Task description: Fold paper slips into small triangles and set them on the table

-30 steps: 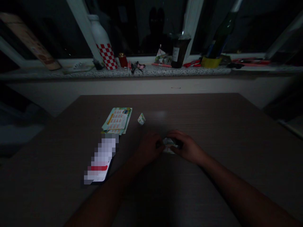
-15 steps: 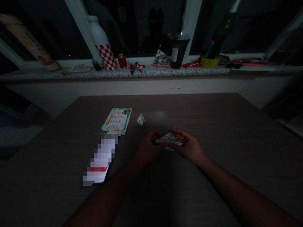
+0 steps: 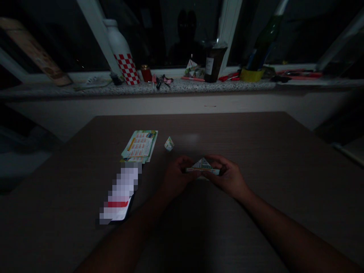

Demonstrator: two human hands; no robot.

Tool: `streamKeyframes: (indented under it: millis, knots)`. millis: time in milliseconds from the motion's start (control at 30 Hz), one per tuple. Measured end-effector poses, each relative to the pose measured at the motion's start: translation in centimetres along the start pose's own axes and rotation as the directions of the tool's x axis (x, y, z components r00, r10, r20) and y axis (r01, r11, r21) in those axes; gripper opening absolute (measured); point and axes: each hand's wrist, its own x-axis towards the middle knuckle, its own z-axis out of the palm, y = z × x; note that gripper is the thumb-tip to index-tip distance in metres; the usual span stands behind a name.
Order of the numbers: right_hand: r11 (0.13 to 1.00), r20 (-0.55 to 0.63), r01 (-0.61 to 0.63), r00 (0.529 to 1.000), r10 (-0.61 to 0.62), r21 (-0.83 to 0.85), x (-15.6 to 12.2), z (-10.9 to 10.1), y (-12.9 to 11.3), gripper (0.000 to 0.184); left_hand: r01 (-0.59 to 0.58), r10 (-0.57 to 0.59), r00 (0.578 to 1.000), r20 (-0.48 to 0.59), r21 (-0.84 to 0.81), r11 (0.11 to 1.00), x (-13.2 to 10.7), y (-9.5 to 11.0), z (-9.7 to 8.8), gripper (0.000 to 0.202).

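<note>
Both hands meet over the middle of a dark wooden table (image 3: 256, 144). Between them is a folded printed paper (image 3: 202, 166), shaped like a low triangle with a flat base. My left hand (image 3: 178, 178) pinches its left end and my right hand (image 3: 229, 176) pinches its right end, fingers curled round it. A small folded paper piece (image 3: 169, 143) lies on the table just beyond my left hand, apart from it.
A stack of printed leaflets (image 3: 140, 145) lies left of the hands, with a phone (image 3: 121, 195) in front of it. The stone windowsill (image 3: 85, 90) behind holds a checkered white bottle (image 3: 122, 53), a red can (image 3: 146, 73), a dark cup (image 3: 214, 62), a green bottle (image 3: 263, 41) and small clutter.
The paper was pressed low and flat between the hands a second ago; it now stands up as a triangle held at both ends. The hands have barely shifted.
</note>
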Motion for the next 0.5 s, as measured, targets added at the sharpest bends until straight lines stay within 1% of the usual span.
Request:
streamKeyframes:
  millis: [233, 333, 500]
  knots:
    - [1.000, 0.000, -0.006, 1.000, 0.006, 0.015, -0.11, 0.08, -0.15, 0.045, 0.050, -0.051, 0.998, -0.032, -0.009, 0.999, -0.26, 0.48, 0.59, 0.033]
    - [1.000, -0.009, -0.007, 1.000, 0.007, 0.008, -0.10, 0.05, -0.13, 0.047, 0.059, -0.060, 0.998, -0.020, -0.055, 0.997, -0.18, 0.32, 0.61, 0.033]
    - [0.999, -0.058, 0.004, 0.998, -0.002, 0.046, 0.07, -0.19, -0.44, 0.046, 0.072, -0.077, 0.996, -0.050, -0.090, 0.993, 0.03, -0.22, 0.31, 0.035]
